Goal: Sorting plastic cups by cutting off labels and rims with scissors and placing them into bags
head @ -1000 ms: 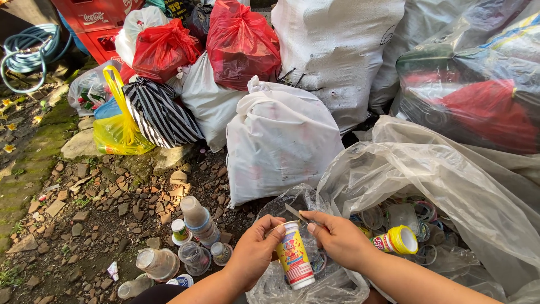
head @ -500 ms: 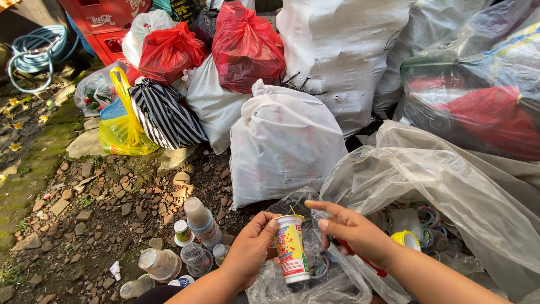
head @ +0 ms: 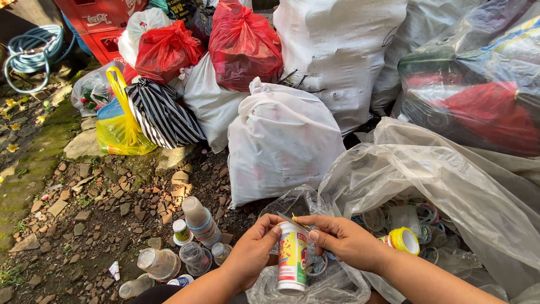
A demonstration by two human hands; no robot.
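Printed plastic cup (head: 293, 259), colourful label, upright at bottom centre of the frame, clasped round its side by the left hand (head: 254, 254) and pinched at the rim by the right hand (head: 343, 242), whose thumb and forefinger close on a thin foil lid edge (head: 293, 220). Behind and to the right, a large clear plastic sack (head: 427, 180) spread open, holding transparent cups and a yellow-rimmed cup (head: 404, 240) just beside the right wrist. Centre frame, a knotted white bag (head: 281, 141); above it a tall white woven sack (head: 337, 50). Upper centre, two red bags (head: 242, 42), a black-and-white striped bag (head: 160, 115) below them, a yellow bag (head: 121, 132) at its left. Upper left corner, red crates (head: 98, 22) and a coiled hose (head: 31, 53). Lower left, on stony ground (head: 84, 214), a loose cluster of empty clear cups and small bottles (head: 197, 225), near the left hand but apart from it.
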